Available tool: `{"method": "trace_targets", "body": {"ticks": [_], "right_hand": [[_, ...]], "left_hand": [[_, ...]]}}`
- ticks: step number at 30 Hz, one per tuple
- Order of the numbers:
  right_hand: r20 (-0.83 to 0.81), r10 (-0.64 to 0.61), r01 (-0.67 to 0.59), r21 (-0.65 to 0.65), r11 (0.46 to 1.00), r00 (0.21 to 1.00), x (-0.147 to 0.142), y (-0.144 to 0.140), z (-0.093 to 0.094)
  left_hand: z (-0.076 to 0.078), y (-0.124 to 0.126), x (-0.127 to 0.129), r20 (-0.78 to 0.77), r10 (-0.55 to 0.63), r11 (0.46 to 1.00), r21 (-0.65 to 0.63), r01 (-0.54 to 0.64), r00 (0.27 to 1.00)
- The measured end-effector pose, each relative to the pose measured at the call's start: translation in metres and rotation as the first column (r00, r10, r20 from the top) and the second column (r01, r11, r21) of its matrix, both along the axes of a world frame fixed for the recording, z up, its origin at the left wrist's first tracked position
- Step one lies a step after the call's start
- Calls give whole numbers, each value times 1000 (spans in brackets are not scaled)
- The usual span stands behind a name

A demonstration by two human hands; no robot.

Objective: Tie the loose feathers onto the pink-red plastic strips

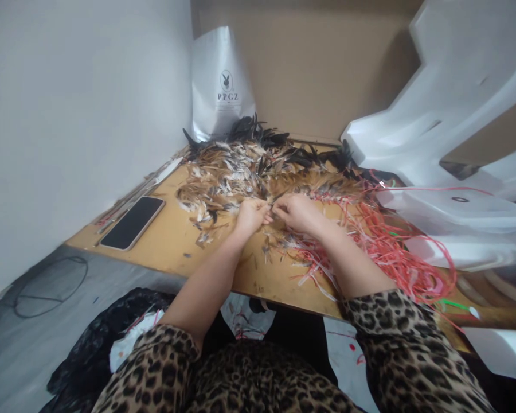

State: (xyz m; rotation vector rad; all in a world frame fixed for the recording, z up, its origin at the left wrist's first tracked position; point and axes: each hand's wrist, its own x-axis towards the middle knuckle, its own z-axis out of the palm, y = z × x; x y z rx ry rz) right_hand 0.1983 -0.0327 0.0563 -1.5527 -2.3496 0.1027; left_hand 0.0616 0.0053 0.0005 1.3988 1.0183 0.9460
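Two hands [250, 218] [296, 212], fingers [280, 209] pinched together beside feathers [301, 184]; anything gripped is indiscernible.

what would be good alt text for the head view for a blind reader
A person's left hand and right hand are close together at the near edge of piled brown, white and black feathers on a table. Tangled red strips lie to the right, a phone to the left.

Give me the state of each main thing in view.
Left hand: fingers curled, grip unclear
Right hand: likewise, beside the left
Feathers: loosely piled
Phone: face up, screen dark
Pink-red strips: tangled
White bag: standing upright
Black bag: crumpled
Cable: looped on the floor
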Motion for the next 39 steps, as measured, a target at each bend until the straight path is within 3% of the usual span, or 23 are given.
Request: {"method": "trace_targets", "body": {"ticks": [3, 6, 9, 11, 13, 16, 18, 21, 25, 28, 30, 32, 35, 37, 39], "right_hand": [[162, 9, -11, 16, 1000, 987, -4, -4, 5], [138, 58, -54, -33, 998, 989, 3, -2, 9], [-129, 93, -117, -198, 973, 987, 21, 6, 9], [-372, 93, -235, -359, 903, 924, 34, 12, 6], [-537, 57, -327, -422, 846, 842, 45, 17, 2], [-638, 5, -301, -355, 885, 770, 50, 23, -9], [-662, -15, -245, -298, 922, 750, 47, 27, -17], [-655, -42, -196, -287, 938, 755, 37, 28, -27], [-411, -22, -56, -176, 983, 911, 18, 17, -22], [-75, -4, 2, -20, 1000, 997, 1, 2, -9], [118, -6, 3, 25, 1000, 993, -8, -6, 0], [210, 0, -6, 31, 1000, 978, -12, -10, 7], [137, 44, -43, -14, 999, 990, -3, -7, 11], [-52, 78, -84, -122, 989, 996, 10, 0, 10], [-318, 42, -138, -284, 949, 947, 25, 8, 5]], "left_hand": [[-7, -2, -2, -236, -80, 979, 162, 121, 968], [-11, -6, -2, -313, -181, 946, 204, 252, 933], [-6, -11, -1, -237, -303, 924, 166, 346, 923], [-1, -16, 1, -156, -358, 916, 132, 378, 921], [6, -20, 2, -60, -404, 908, 95, 408, 913], [12, -20, 2, 67, -379, 925, 46, 377, 923], [12, -16, 1, 159, -269, 963, 15, 270, 950], [8, -7, 0, 291, -51, 994, -79, 77, 955], [4, 0, 1, 265, 62, 987, -160, -20, 962], [3, -1, 0, 106, 64, 993, -109, -52, 992], [0, -2, -2, -56, 37, 999, -2, -38, 998], [-3, -3, -5, -219, -5, 990, 137, 36, 976], [-6, -7, -7, -341, -125, 943, 250, 218, 932], [-4, -11, -7, -315, -231, 923, 227, 310, 920], [0, -16, -5, -215, -318, 923, 152, 353, 924]]}}
